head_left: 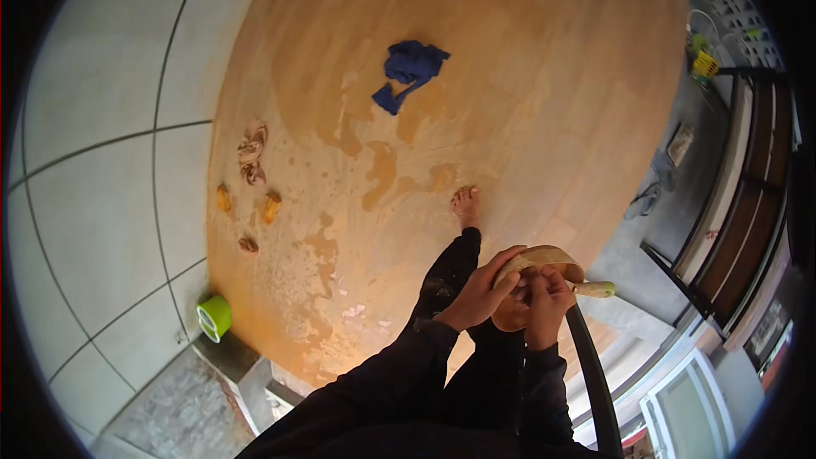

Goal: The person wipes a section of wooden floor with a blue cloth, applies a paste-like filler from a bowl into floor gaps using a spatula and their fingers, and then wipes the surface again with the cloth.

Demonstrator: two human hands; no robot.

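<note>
Bowl-shaped tan vessel [554, 256] with a green-tipped handle [597, 289], held above the tan floor [552, 119] toward its lower right edge. The left hand [486, 295] grips the rim; the right hand [548, 302] bunches its fingers at the mouth, whether around anything cannot be told. The step appears to be close finger work; the next move likely calls for a steady left hold.

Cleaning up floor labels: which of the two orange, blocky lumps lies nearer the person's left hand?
The right-side orange lump of the pair in the picture; the left-side orange lump lies farther from the left hand, beside large white tiles.
</note>
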